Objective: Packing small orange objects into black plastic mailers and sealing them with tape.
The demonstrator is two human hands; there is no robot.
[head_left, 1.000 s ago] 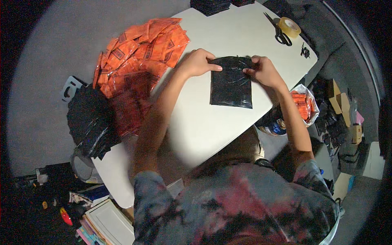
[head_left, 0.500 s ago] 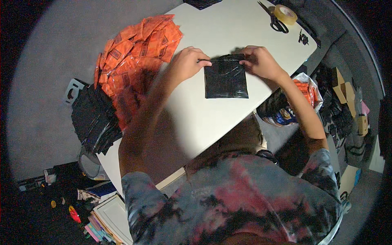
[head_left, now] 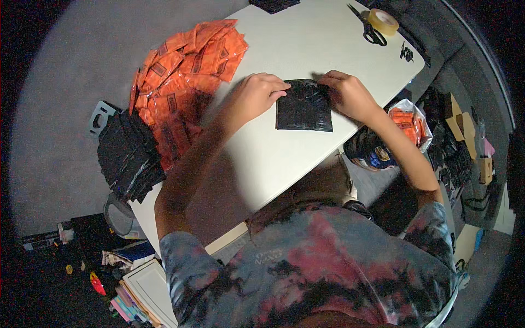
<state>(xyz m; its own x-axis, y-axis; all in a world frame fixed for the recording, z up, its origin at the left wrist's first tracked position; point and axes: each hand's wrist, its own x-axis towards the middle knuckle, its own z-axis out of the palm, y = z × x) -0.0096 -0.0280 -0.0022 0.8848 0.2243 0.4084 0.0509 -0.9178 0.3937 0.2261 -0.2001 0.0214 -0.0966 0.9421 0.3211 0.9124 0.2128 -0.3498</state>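
Observation:
A square, glossy black plastic bag (head_left: pixel 304 112) lies on the white table (head_left: pixel 295 158) in front of me. My left hand (head_left: pixel 260 94) is closed at the bag's upper left corner, thumb and fingertips pinching the edge. At the upper right corner my right hand (head_left: pixel 349 96) is closed on the bag too, its fingertips partly hidden in shadow. The bag's top edge runs between both hands. Left of my left hand is a large heap of orange printed plastic packets (head_left: pixel 186 71).
A stack of black bags (head_left: pixel 129 156) sits by the table's left end. Scissors (head_left: pixel 373 34), a tape roll (head_left: pixel 383 22) and small black bits (head_left: pixel 406 52) lie at the far right. Beyond the near edge stands an open bag of orange packets (head_left: pixel 407 124), with cardboard boxes (head_left: pixel 456 117) behind.
Both hands have come slightly nearer to me at the top corners. The bag's top edge, raised and bunched before, now lies flatter, and the bag looks shorter.

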